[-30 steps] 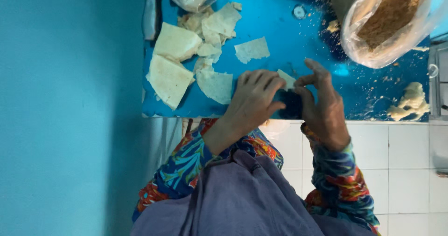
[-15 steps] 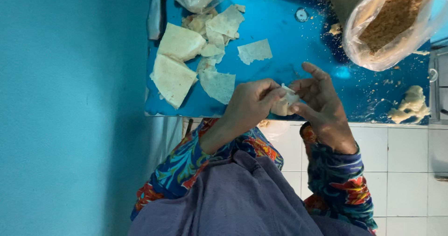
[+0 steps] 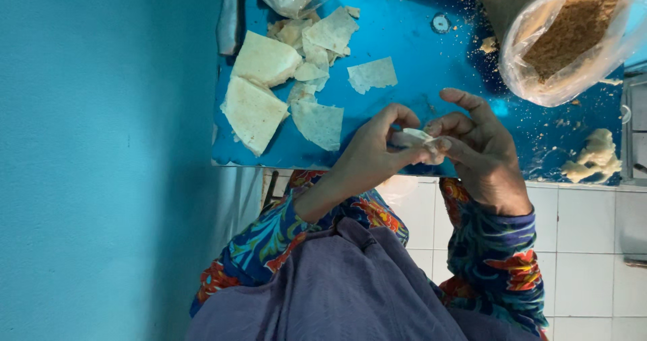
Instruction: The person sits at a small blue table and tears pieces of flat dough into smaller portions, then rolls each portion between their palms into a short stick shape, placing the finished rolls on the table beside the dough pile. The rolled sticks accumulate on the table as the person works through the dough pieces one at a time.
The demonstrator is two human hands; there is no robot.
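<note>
Both hands, the left hand [image 3: 367, 156] and right hand [image 3: 482, 149], pinch a small folded pastry piece [image 3: 418, 139] just above the blue worktop [image 3: 418, 51] edge; firm, even fingertip pressure along its seam probably seals it best.

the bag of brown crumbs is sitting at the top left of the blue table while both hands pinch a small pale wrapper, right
Not quite. The head view shows the bag of brown crumbs at the top right of the blue table, not the top left. The left hand and right hand do pinch the small pale wrapper.
</note>
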